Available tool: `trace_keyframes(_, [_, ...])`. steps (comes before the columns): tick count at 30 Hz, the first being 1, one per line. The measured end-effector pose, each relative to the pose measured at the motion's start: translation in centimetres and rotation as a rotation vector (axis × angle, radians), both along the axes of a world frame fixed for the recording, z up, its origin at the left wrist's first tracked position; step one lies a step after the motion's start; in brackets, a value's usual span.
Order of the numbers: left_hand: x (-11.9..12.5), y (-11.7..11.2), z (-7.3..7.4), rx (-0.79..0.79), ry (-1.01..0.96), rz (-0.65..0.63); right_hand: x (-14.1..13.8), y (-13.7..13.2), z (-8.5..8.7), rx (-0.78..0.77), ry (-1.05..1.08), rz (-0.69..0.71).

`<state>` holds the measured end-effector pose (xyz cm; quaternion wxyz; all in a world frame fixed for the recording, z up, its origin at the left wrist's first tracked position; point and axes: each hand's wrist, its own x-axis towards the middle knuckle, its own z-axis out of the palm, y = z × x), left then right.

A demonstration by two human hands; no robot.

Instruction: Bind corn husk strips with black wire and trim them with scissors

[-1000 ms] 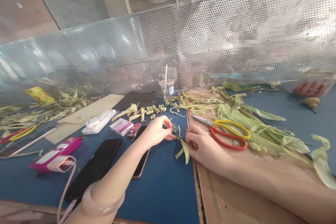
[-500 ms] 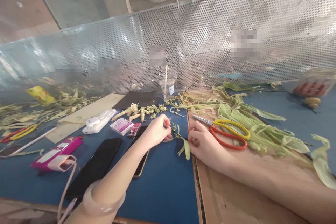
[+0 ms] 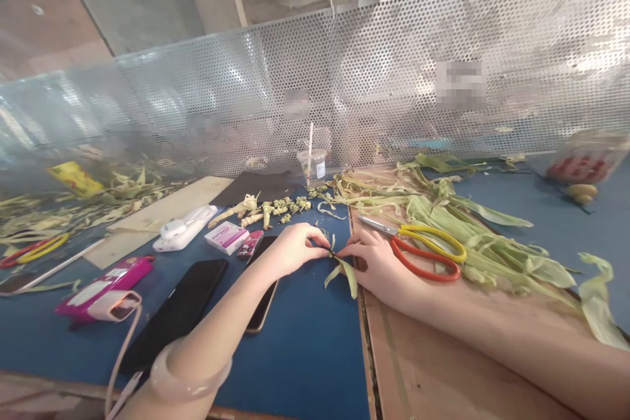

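My left hand [image 3: 294, 248] and my right hand [image 3: 374, 261] meet over the blue table top, fingertips pinched together on a small knotted strip of green corn husk [image 3: 340, 268]. Loose ends of the strip hang down between the hands. A pale bangle sits on my left forearm [image 3: 189, 374]. Scissors with a yellow and a red handle [image 3: 423, 251] lie just right of my right hand on the brown board [image 3: 443, 354]. A row of small finished husk knots [image 3: 275, 207] lies beyond my left hand.
A heap of green corn husks [image 3: 472, 230] covers the right part of the board. Two dark phones [image 3: 177, 315], a pink case [image 3: 105, 289], a small pink box [image 3: 227, 237] and a white device [image 3: 184, 226] lie left. A plastic cup with a straw [image 3: 312, 164] stands by the perforated metal screen [image 3: 394, 79].
My hands have drawn closer together on the husk strip, the right one shifting slightly left. Everything else lies as before.
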<state>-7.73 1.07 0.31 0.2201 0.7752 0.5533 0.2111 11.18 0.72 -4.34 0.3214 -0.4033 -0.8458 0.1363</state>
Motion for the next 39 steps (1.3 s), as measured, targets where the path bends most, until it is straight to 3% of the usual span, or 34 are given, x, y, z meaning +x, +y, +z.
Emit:
trace_keyframes(6, [0.0, 0.0, 0.1, -0.005, -0.14, -0.011, 0.0, -0.1, 0.7, -0.035, 0.012, -0.002])
trace_keyframes(18, [1.0, -1.0, 0.9, -0.392, -0.695, -0.026, 0.4, -0.8, 0.7, -0.156, 0.158, 0.012])
trace_keyframes(23, [1.2, -1.3, 1.2, -0.446, -0.832, -0.076, 0.5, -0.7, 0.8, -0.166, 0.194, 0.058])
trace_keyframes(39, [1.4, -1.3, 0.7, -0.396, -0.76, -0.057, 0.4, -1.5, 1.4, -0.095, 0.072, 0.042])
